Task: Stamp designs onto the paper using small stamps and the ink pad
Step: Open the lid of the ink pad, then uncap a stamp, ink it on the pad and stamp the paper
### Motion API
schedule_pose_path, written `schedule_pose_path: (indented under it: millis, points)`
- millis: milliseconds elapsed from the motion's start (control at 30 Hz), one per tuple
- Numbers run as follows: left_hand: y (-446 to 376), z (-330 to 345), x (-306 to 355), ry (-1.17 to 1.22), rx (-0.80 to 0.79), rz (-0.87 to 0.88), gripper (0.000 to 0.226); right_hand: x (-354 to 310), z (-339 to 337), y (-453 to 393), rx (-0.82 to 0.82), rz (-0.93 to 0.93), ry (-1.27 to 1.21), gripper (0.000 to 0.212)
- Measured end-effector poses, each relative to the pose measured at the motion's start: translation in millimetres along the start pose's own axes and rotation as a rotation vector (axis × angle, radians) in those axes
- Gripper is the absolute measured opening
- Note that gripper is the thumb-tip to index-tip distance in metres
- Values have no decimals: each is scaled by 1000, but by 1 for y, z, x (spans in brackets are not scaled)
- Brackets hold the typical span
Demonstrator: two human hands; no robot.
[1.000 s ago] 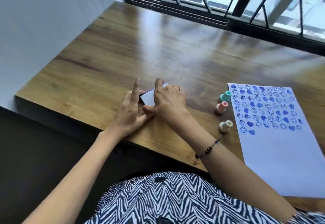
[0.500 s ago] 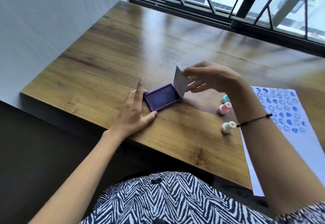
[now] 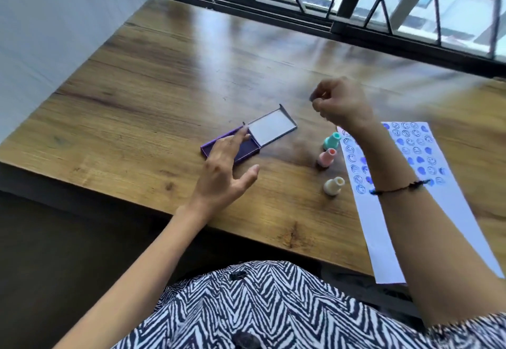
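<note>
step: ink pad [image 3: 246, 140] lid open | left hand [image 3: 224, 173] spread, empty | right hand [image 3: 339, 102] loosely curled, empty | next: pick a stamp [image 3: 327, 156]

Left hand [image 3: 221, 176] over open ink pad [image 3: 246, 148], three stamps [image 3: 327, 156] beside

No words, brands or numbers are showing legibly anywhere. The only marks are blue stamped smiley faces and hearts, running in rows across the far part of the white paper sheet [image 3: 410, 211] lying at the right.
</note>
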State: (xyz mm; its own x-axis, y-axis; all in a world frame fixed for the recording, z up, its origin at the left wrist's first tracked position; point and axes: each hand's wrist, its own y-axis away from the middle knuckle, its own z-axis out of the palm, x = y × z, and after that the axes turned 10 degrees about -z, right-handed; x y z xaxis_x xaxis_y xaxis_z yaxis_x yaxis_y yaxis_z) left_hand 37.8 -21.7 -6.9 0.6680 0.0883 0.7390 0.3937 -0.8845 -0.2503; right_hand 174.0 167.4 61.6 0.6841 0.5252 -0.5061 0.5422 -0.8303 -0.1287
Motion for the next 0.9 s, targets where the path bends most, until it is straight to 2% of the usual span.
schedule_pose_path:
  millis: [67, 167, 300, 400, 467, 533, 633, 733, 833, 900]
  points:
    - [0, 5, 6, 37, -1, -7, 61, 3, -12, 21, 8, -34, 155, 15]
    - [0, 14, 16, 113, -30, -21, 52, 9, -14, 54, -123, 20, 290, 15]
    - [1, 22, 22, 164, -64, -42, 41, 10, 6, 76, -243, 79, 291, 15]
    - [1, 33, 27, 193, -83, -52, 34, 14, 14, 85, -188, 32, 307, 16]
    - [0, 36, 28, 296, -115, -145, 31, 13, 13, 86, -89, 9, 163, 15]
    - [-3, 37, 30, 495, -200, -304, 30, 5, 8, 87, -26, 35, -174, 11]
    - [-7, 36, 31, 698, -249, -414, 28, -6, 9, 88, -49, 78, -607, 2]
    - [-7, 28, 29, 746, -193, -400, 23, -16, 21, 86, -79, 60, -751, 1]
    - [-6, 20, 22, 732, -148, -395, 16, -25, 35, 83, -100, 35, -806, 10]
    - [-5, 14, 16, 757, -124, -421, 14, -31, 44, 81, -111, 18, -812, 7]
